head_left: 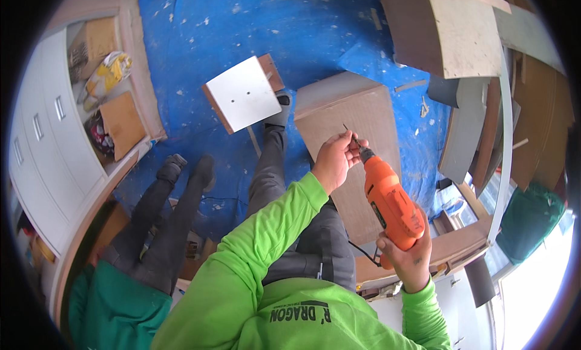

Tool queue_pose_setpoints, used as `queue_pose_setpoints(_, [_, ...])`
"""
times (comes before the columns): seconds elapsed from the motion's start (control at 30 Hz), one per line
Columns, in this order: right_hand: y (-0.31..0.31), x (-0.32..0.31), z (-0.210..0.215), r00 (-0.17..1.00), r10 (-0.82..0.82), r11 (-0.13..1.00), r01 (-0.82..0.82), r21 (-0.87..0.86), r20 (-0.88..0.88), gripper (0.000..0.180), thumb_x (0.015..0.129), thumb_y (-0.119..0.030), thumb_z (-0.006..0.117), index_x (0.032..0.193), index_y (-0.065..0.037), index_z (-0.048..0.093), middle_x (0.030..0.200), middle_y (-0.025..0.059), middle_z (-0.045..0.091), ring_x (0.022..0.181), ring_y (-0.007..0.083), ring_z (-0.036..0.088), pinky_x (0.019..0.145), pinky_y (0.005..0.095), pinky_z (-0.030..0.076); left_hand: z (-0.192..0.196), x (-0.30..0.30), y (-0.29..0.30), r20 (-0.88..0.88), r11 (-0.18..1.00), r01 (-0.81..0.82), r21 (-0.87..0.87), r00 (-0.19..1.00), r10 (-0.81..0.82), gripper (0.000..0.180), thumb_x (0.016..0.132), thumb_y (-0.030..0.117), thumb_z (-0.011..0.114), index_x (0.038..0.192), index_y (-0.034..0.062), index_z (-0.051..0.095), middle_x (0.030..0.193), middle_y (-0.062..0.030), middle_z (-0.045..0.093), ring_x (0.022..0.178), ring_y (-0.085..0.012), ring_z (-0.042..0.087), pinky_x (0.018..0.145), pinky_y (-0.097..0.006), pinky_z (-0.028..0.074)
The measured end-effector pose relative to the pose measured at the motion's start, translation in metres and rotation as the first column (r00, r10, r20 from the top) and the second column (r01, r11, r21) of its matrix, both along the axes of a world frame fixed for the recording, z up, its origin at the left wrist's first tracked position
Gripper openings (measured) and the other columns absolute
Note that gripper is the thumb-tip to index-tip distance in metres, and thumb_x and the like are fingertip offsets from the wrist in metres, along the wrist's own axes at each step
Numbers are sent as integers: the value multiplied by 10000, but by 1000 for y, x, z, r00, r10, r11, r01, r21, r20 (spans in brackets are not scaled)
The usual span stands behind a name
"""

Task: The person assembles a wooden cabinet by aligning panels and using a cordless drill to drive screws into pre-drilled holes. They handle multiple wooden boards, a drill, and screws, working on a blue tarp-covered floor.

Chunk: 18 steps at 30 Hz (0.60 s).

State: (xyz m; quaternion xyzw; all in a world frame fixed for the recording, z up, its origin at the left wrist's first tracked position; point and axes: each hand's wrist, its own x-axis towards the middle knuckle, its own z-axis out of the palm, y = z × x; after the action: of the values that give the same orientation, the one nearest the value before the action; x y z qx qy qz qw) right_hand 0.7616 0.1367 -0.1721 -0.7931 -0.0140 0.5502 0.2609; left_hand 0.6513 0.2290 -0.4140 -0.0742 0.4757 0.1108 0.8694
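My right hand (413,258) is wrapped round the handle of an orange power drill (390,195), which points forward and slightly left. A thin dark drill bit (346,127) shows ahead of the black chuck (365,154). The fingers of my left hand (336,159) pinch at the bit just in front of the chuck. Both hands are above a brown box-like wooden piece (348,111). To its left a white square panel (242,94) with two small dark holes rests on brown wood, beside my shoe.
Blue sheeting (230,23) covers the floor. At the left a person in a green top (130,304) has legs stretched toward the sheeting. White cabinet doors (51,120) line the left side. Boards and panels (469,129) lean at the right, near a green cloth (531,223).
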Motion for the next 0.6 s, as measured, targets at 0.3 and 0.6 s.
queue_pose_setpoints(0.3, [13,-31,-9,970,218,976,-214,47,-109,889,736,16,771,1475,-23,279,1252,174,603,1138,233,612,987,359,485,-5,-52,2,-61,994,-51,93,997,57,230,1073,242,449,934,127,593,910,-48,704,1029,-167,647,792,-265,367])
queue_pose_setpoints(0.6, [38,-50,-17,934,352,935,-348,65,-59,875,754,25,709,1497,-4,248,1302,200,554,1183,261,588,1006,373,469,-22,-75,16,-30,985,-140,103,989,143,243,1070,215,454,942,70,600,900,-93,705,1090,-217,648,919,-298,398])
